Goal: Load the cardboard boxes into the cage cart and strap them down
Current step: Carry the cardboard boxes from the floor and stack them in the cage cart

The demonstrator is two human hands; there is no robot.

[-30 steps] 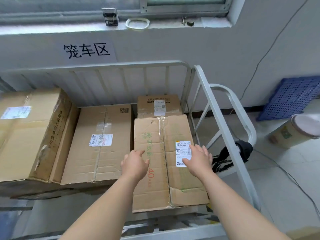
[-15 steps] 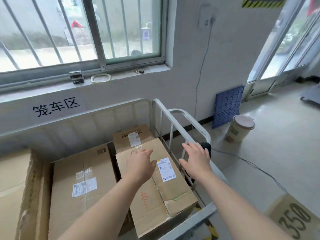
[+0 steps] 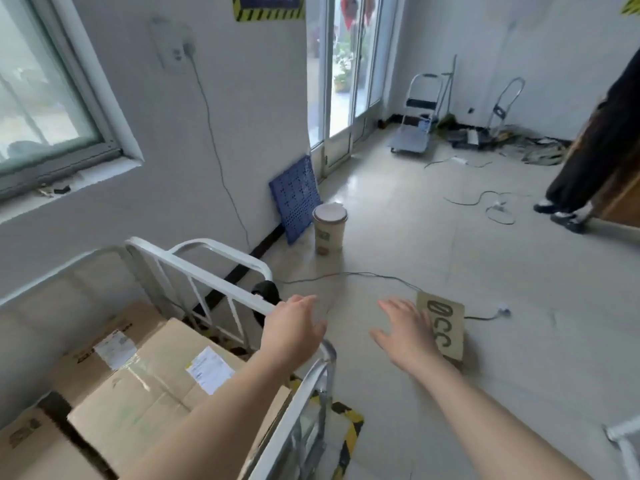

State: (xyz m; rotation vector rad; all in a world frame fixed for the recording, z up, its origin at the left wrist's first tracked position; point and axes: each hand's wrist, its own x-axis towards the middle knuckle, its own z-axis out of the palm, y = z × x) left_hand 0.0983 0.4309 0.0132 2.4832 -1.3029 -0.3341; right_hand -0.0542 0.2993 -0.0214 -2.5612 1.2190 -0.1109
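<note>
The white cage cart (image 3: 194, 268) stands at lower left against the wall. Inside it lie several cardboard boxes; the nearest cardboard box (image 3: 149, 393) carries a white label and clear tape. My left hand (image 3: 294, 329) hovers open over the cart's right rail, holding nothing. My right hand (image 3: 405, 336) is spread open above the floor, out past the cart. Just beyond its fingers a cardboard piece (image 3: 446, 323) marked with black numbers lies on the floor. A black strap bundle (image 3: 265, 291) hangs on the cart's side rail.
A lidded paper drum (image 3: 329, 228) and a blue plastic pallet (image 3: 294, 195) stand by the wall. Cables (image 3: 363, 275) trail across the tiled floor. A person's legs (image 3: 588, 157) stand at far right. Platform trolleys (image 3: 415, 133) are parked by the glass door.
The view has swung right, away from the cart toward the open floor. Both hands have left the top of the nearest box and moved right, past the cart's rail.
</note>
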